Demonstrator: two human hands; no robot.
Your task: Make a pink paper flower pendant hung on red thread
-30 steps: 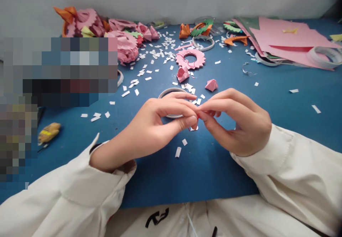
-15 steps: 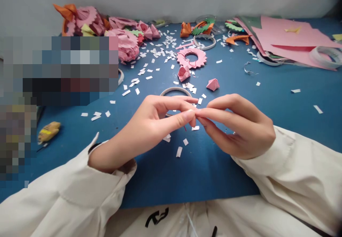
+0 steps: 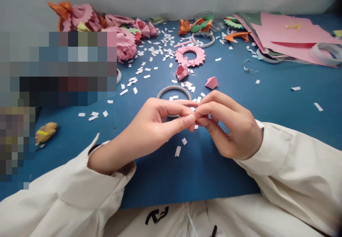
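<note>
Blue tbl (image 3: 187,180); L hand (image 3: 162,124) & R hand (image 3: 233,130) meet above, tips pinching red bit (image 3: 197,120).

tiny red bit (image 3: 196,119), mostly hidden, shape unclear, pinched between left hand (image 3: 162,122) and right hand (image 3: 232,128)

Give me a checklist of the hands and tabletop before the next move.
1. Left hand and right hand fingertips close together: ok.
2. Item at the fingertips clearly visible: cannot tell what it is; fingers hide it.
3. White paper scraps cleared from near the hands: not ok, several lie about.
4. Tape roll fully in sight: not ok, the left hand partly covers it.
5. Pink paper ring flat on the table: ok, beyond the hands.
</note>
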